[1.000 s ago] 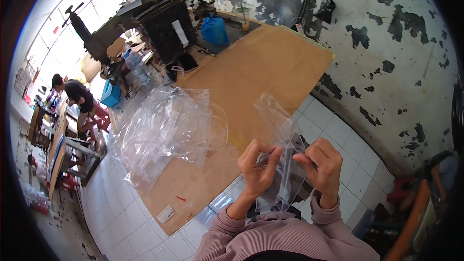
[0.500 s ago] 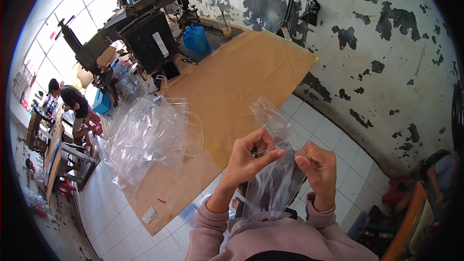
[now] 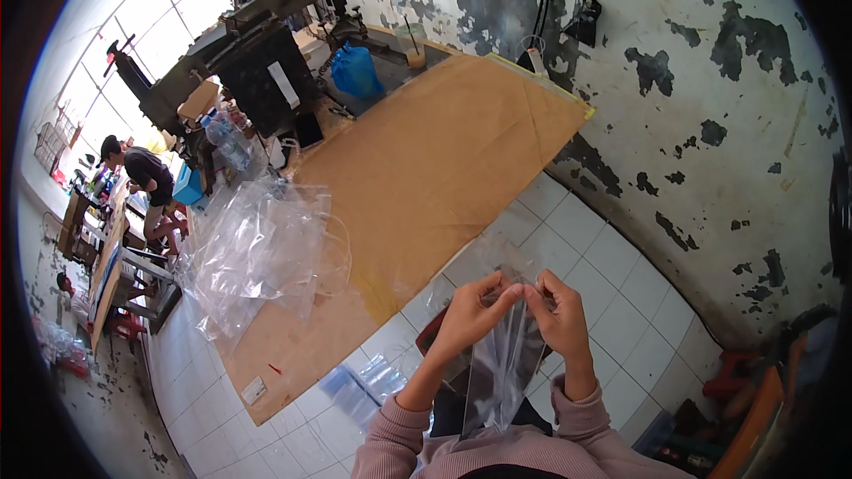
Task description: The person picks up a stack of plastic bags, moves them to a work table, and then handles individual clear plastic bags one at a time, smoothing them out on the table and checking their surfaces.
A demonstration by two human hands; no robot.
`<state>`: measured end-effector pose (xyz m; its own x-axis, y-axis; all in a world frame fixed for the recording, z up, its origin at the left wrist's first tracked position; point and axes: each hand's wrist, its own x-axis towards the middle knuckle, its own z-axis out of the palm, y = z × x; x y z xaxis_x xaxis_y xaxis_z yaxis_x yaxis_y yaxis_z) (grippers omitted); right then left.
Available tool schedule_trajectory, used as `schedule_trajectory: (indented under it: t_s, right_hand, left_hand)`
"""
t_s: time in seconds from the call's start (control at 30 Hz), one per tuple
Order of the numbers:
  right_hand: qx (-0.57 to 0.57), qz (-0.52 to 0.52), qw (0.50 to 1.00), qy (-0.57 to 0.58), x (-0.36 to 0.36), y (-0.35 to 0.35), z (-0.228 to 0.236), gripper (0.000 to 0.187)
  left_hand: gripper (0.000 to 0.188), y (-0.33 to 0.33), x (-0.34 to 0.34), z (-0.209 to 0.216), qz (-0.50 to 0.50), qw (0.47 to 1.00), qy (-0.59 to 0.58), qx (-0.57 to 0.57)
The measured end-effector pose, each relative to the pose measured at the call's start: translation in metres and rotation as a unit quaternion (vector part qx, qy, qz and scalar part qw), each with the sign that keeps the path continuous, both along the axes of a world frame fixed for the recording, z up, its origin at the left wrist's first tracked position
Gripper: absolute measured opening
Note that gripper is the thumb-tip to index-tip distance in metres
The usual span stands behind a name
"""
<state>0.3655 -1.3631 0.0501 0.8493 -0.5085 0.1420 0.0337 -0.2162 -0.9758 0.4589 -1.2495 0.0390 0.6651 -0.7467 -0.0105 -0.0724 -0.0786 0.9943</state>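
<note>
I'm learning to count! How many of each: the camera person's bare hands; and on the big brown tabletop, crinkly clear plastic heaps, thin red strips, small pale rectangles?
Bare left hand and right hand: 2
Crinkly clear plastic heap: 1
Thin red strip: 1
Small pale rectangle: 1
Total: 5

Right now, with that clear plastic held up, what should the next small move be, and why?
Probably draw the left grip and right grip slightly apart: they pinch close together on the clear plastic, which looks creased below them, so gentle tension might smooth it.
</note>
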Motion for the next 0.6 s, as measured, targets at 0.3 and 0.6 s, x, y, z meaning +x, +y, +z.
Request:
schedule_trajectory:
  t_s: [0.3,0.6]
  right_hand:
    - [-0.093,-0.109,0.989,0.029,-0.012,-0.012,-0.004,0.024]
    - [-0.115,-0.115,0.987,0.015,-0.034,-0.003,-0.032,0.017]
  left_hand:
    - [0.015,-0.034,-0.032,0.002,0.109,0.975,-0.183,-0.061]
    - [0.015,-0.032,-0.072,-0.043,0.176,0.982,-0.064,-0.025]
